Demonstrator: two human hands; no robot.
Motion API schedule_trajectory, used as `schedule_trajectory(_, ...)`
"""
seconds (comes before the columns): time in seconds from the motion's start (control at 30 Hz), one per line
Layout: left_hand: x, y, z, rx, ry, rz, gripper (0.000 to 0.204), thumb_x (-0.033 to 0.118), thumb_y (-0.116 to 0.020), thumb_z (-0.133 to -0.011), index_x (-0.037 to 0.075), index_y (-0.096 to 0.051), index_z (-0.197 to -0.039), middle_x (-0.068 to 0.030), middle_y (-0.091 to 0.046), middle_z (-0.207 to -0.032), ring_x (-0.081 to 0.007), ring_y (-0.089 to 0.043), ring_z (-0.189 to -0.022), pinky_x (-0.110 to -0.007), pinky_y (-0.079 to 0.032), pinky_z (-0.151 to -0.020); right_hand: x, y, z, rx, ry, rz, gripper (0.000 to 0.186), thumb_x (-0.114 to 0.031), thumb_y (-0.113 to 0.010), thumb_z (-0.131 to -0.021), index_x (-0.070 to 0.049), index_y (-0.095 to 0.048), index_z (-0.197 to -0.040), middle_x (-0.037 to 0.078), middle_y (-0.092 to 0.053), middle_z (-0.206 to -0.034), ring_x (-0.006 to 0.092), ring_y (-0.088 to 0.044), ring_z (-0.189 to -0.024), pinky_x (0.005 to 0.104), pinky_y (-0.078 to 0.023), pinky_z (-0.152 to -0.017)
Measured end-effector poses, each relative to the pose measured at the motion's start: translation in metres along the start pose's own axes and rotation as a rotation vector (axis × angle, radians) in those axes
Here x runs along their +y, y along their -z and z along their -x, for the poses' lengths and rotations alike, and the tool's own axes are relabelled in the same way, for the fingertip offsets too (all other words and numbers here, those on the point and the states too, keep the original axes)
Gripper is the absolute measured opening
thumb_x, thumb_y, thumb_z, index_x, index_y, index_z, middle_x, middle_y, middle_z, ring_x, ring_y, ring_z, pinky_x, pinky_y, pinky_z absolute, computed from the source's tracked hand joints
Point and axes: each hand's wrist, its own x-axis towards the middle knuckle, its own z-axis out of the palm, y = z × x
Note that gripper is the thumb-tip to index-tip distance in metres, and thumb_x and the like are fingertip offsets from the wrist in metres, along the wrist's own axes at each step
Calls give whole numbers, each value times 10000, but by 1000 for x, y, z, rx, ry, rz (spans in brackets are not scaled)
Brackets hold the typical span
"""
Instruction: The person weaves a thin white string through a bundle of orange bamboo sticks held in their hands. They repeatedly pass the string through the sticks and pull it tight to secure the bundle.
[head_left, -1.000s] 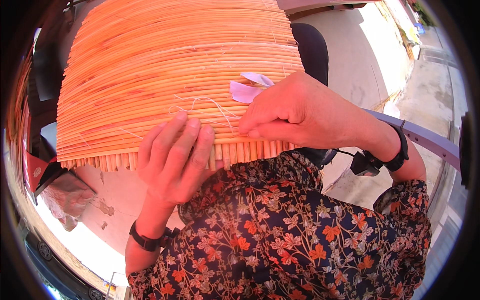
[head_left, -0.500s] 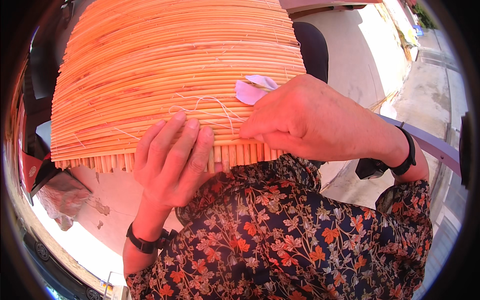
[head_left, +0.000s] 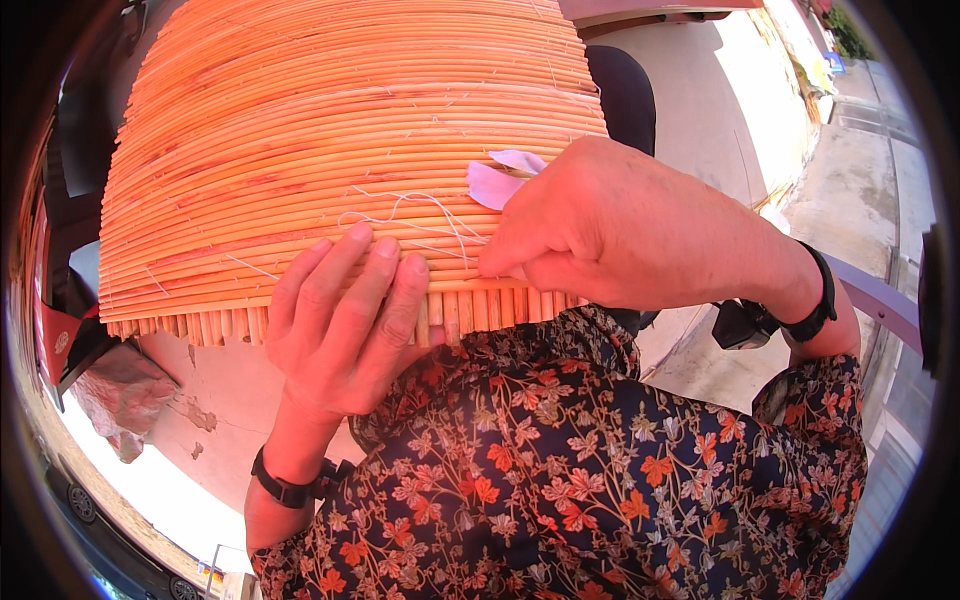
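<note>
A mat of thin straw-coloured stalks [head_left: 330, 130], laid side by side, stretches in front of me, with short stalk ends along its near edge. My left hand [head_left: 345, 320] grips that edge, fingers flat on top and thumb below. Just to its right, my right hand [head_left: 575, 225] is closed in a pinch low over the mat. A thin tip pokes out at its fingertips; what it belongs to is hidden. Loose white thread [head_left: 400, 203] loops over the stalks toward these fingers. A pale pink, petal-shaped piece [head_left: 492, 187] shows beside the knuckles, partly covered by the hand.
Short white stitches cross the mat in several places. A dark rounded shape [head_left: 628, 105] stands behind its right side. Below left lies a rough stone [head_left: 125, 395]. A purple curved bar [head_left: 875, 295] passes beyond my right wrist, and a dark car [head_left: 95, 520] shows at lower left.
My right hand has shifted very slightly up and left, and the pink piece with it. My left hand stays in place on the mat's edge.
</note>
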Motion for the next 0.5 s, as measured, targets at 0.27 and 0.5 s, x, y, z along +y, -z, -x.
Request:
schedule_trajectory(0.27, -1, 0, -1, -7, -1, 1, 420, 402, -719, -905, 50, -728, -1133, -110, -694, -1119, -334, -677, -1103, -480, -564, -908, -4, 8, -8, -37, 51, 118, 85, -77, -654, -871, -1, -693, -873, 180, -639, -788, 383, -617, -771, 410, -508, -678)
schedule_trajectory(0.5, 0, 2, -1, 8, 4, 10, 392, 383, -738, -892, 65, -730, -1121, -111, -692, -1112, -344, -678, -1092, -490, -563, -901, -3, 9, -17, 147, 498, 454, 150, -116, -607, -894, 31, -623, -923, 173, -587, -750, 364, -607, -748, 423, -502, -701)
